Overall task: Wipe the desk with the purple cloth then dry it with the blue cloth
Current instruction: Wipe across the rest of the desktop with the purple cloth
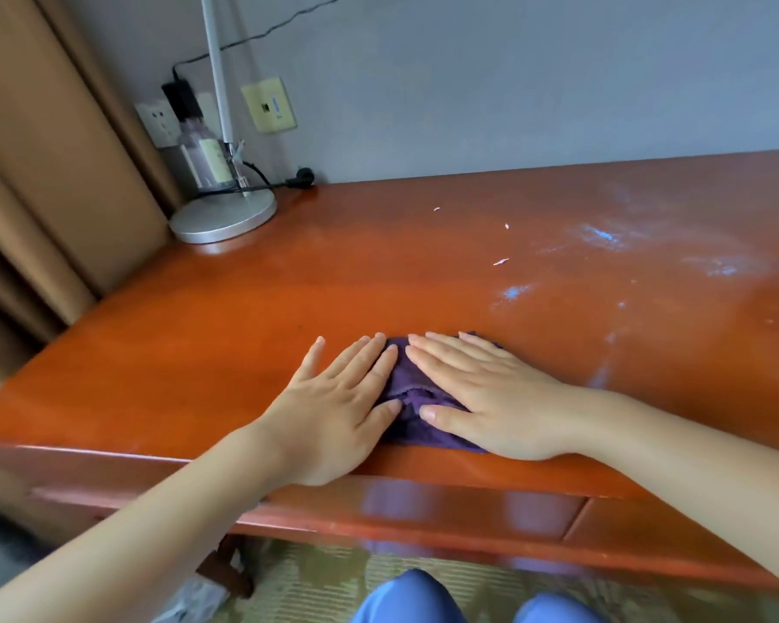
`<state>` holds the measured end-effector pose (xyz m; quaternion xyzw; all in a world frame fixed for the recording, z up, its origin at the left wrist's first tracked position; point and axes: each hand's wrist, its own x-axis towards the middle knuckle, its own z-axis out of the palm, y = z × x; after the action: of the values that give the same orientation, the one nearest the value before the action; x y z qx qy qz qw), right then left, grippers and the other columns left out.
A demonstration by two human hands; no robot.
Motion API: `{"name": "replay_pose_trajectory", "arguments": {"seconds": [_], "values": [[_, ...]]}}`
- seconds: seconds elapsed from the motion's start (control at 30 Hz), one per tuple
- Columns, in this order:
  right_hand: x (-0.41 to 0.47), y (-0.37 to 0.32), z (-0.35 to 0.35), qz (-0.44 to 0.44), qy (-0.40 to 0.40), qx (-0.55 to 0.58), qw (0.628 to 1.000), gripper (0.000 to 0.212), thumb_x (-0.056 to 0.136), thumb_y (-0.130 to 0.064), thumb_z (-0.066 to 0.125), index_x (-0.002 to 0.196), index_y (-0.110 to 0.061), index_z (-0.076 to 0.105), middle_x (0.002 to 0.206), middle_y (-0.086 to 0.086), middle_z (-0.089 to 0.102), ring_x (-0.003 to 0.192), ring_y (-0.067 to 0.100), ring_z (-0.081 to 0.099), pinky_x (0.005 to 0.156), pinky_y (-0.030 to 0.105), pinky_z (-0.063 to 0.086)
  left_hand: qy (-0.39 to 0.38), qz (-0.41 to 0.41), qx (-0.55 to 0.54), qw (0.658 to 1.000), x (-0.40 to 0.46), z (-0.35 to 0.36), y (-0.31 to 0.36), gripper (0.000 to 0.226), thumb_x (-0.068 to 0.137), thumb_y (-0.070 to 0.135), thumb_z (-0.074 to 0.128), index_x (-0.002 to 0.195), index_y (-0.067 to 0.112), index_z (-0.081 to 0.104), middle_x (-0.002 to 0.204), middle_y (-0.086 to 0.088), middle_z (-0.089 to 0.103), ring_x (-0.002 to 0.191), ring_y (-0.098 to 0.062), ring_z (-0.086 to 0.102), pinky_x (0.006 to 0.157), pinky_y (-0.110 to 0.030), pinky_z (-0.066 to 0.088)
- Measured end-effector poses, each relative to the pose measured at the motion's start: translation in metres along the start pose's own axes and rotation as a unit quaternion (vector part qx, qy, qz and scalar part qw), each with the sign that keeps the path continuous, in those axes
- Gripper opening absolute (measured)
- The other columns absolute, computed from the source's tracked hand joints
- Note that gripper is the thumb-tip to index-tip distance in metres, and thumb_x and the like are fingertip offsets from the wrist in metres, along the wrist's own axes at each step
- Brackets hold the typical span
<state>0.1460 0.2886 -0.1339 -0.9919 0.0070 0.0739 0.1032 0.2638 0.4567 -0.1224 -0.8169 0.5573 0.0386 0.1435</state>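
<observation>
The red-brown wooden desk (208, 335) fills most of the view, its glossy top running back to a grey wall (513, 74), with pale smears and wet-looking streaks (603, 238) across the part of the desk far to the right of the lamp. A tan curtain (41, 150) hangs just left of the lamp. The lamp's round silver base (222, 215) sits at the desk's back left corner, its white stem rising out of frame, and a clear bottle (203, 157) stands directly behind the base. Well in front and to the right of the lamp, close to the desk's near edge, lies the purple cloth (412, 388), flattened under both hands. The left hand (333, 406) lies flat with straight, spread fingers, its inner fingers and thumb on the cloth's left edge. The right hand (486, 397) presses flat, fingers straight and together, covering the cloth's right part. A few small pale scraps (500, 262) lie on the desk right of the lamp.
</observation>
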Motion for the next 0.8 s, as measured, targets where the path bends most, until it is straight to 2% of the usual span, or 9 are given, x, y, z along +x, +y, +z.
{"name": "replay_pose_trajectory", "arguments": {"seconds": [0.07,0.17,0.27,0.47,0.53,0.63,0.73,0.77,0.8], "values": [[-0.001,-0.003,0.001,0.008,0.006,-0.003,1.000,0.066,0.101,-0.051,0.019,0.152,-0.024,-0.013,0.157,-0.012,-0.021,0.139,-0.004,-0.023,0.111,0.019,-0.018,-0.030,-0.009,0.006,0.999,-0.001,-0.001,0.001,0.093,0.069,0.063,-0.032,0.149,0.018,-0.021,0.156,-0.002,-0.026,0.143,-0.014,-0.024,0.116,-0.045,-0.015],[0.013,-0.004,-0.004,0.028,0.010,-0.001,1.000,0.066,0.101,-0.049,0.020,0.153,-0.022,-0.009,0.160,-0.009,-0.016,0.145,0.003,-0.017,0.115,0.023,-0.014,-0.043,-0.044,-0.012,0.998,0.012,-0.010,-0.003,0.060,0.100,0.044,0.001,0.150,0.016,-0.019,0.157,-0.002,-0.024,0.144,-0.013,-0.021,0.116,-0.043,-0.014],[0.029,-0.004,-0.010,0.041,0.018,0.004,0.999,0.064,0.102,-0.048,0.020,0.154,-0.020,-0.007,0.161,-0.007,-0.013,0.146,0.006,-0.014,0.117,0.026,-0.010,-0.045,-0.052,-0.015,0.997,0.025,-0.015,-0.011,0.056,0.104,0.035,0.008,0.150,0.015,-0.017,0.158,-0.003,-0.021,0.145,-0.015,-0.019,0.116,-0.044,-0.012],[0.016,-0.010,-0.005,0.028,0.021,0.000,0.999,0.065,0.102,-0.049,0.020,0.153,-0.021,-0.009,0.160,-0.007,-0.015,0.145,0.004,-0.015,0.116,0.024,-0.012,-0.025,-0.050,-0.023,0.998,0.011,-0.012,-0.007,0.058,0.103,0.041,0.006,0.151,0.016,-0.016,0.158,-0.001,-0.020,0.145,-0.013,-0.018,0.116,-0.043,-0.014],[0.004,-0.016,0.001,0.014,0.019,-0.008,1.000,0.066,0.101,-0.050,0.019,0.153,-0.022,-0.010,0.159,-0.008,-0.017,0.145,0.003,-0.017,0.115,0.023,-0.014,-0.015,-0.030,0.000,0.999,-0.007,-0.005,-0.001,0.069,0.093,0.053,-0.013,0.151,0.015,-0.015,0.158,-0.003,-0.021,0.145,-0.016,-0.019,0.117,-0.045,-0.013],[-0.009,-0.026,0.008,-0.006,0.014,-0.021,1.000,0.067,0.101,-0.052,0.018,0.152,-0.022,-0.012,0.158,-0.010,-0.021,0.143,0.003,-0.021,0.113,0.022,-0.017,0.032,0.003,0.024,0.999,-0.030,0.010,0.006,0.111,0.064,0.059,-0.047,0.153,0.011,-0.001,0.158,-0.009,-0.012,0.147,-0.025,-0.009,0.118,-0.051,-0.003],[-0.002,-0.032,0.007,-0.012,0.009,-0.029,0.999,0.068,0.101,-0.051,0.018,0.152,-0.021,-0.013,0.158,-0.008,-0.021,0.144,0.004,-0.021,0.113,0.023,-0.017,0.060,-0.010,0.033,0.998,-0.031,0.018,-0.004,0.092,0.092,0.049,-0.024,0.145,0.006,0.038,0.152,-0.015,0.029,0.140,-0.030,0.030,0.110,-0.056,0.026],[0.005,-0.033,0.007,-0.014,0.010,-0.030,0.999,0.068,0.101,-0.051,0.018,0.152,-0.020,-0.013,0.159,-0.008,-0.021,0.144,0.005,-0.020,0.114,0.023,-0.016,0.070,-0.012,0.040,0.997,-0.029,0.018,-0.008,0.090,0.093,0.048,-0.022,0.144,0.006,0.040,0.150,-0.015,0.033,0.139,-0.029,0.033,0.108,-0.056,0.030],[0.014,-0.034,0.006,-0.015,0.011,-0.030,0.999,0.067,0.101,-0.051,0.019,0.153,-0.020,-0.012,0.159,-0.007,-0.020,0.145,0.005,-0.019,0.115,0.024,-0.015,0.067,-0.013,0.044,0.997,-0.027,0.015,-0.014,0.097,0.086,0.052,-0.030,0.148,0.007,0.030,0.155,-0.013,0.023,0.143,-0.027,0.024,0.112,-0.054,0.024]]}}
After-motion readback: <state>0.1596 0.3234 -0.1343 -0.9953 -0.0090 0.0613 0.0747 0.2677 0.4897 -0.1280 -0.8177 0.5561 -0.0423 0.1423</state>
